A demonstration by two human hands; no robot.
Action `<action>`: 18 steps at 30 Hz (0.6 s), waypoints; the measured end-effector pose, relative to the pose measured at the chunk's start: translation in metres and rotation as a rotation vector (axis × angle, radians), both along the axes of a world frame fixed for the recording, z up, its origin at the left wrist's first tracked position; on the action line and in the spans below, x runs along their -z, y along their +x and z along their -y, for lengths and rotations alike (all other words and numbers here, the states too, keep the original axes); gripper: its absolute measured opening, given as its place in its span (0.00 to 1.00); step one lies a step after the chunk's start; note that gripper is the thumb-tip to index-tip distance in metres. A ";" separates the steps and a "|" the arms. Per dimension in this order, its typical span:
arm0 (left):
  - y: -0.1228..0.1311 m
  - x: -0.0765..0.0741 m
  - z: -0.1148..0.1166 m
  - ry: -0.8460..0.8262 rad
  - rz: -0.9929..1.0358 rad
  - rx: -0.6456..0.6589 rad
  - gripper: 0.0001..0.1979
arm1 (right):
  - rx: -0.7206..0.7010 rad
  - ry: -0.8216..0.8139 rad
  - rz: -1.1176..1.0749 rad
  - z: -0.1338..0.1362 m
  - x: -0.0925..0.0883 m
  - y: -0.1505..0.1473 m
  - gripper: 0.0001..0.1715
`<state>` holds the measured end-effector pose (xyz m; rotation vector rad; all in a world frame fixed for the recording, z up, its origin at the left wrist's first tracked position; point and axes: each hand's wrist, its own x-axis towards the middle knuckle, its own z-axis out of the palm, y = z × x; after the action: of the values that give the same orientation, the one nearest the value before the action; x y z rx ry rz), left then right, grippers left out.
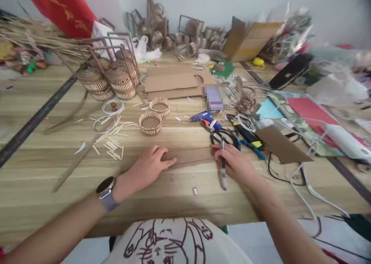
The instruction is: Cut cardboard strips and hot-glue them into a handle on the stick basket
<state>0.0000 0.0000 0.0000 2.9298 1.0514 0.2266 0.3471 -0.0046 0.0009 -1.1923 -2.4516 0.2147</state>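
Note:
A narrow brown cardboard strip [189,157] lies flat on the wooden table between my hands. My left hand [149,166], with a watch on its wrist, grips the strip's left end between thumb and fingers. At the right end, my right hand [236,163] rests with its fingertips on the strip's edge. A slim black-and-silver pen-like tool [223,163] is tucked between its fingers, pointing away from me; whether it is a pen or a craft knife I cannot tell. Two small round stick-walled baskets [150,123] stand beyond the strip.
Short wooden sticks [115,142] lie scattered at the left, near white rings [104,124]. A blue glue gun [205,119], scissors [224,136] and pliers [249,140] lie beyond my right hand. Woven lantern-like baskets [120,80], cardboard sheets [171,80] and a cardboard box [249,40] stand farther back.

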 end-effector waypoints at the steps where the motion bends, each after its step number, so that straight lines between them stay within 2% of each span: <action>1: 0.000 0.000 0.001 0.002 -0.002 -0.001 0.29 | 0.003 0.000 0.000 0.000 0.000 0.000 0.15; 12: -0.001 -0.008 0.000 -0.028 -0.096 0.005 0.27 | 0.039 -0.075 -0.051 0.001 -0.007 -0.005 0.12; 18: -0.003 -0.016 -0.009 -0.051 -0.157 0.107 0.27 | 0.044 -0.107 -0.105 -0.004 -0.005 -0.004 0.09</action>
<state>-0.0032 0.0093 0.0160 2.9859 0.8973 -0.0322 0.3434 -0.0011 0.0062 -1.2450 -2.3462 0.3906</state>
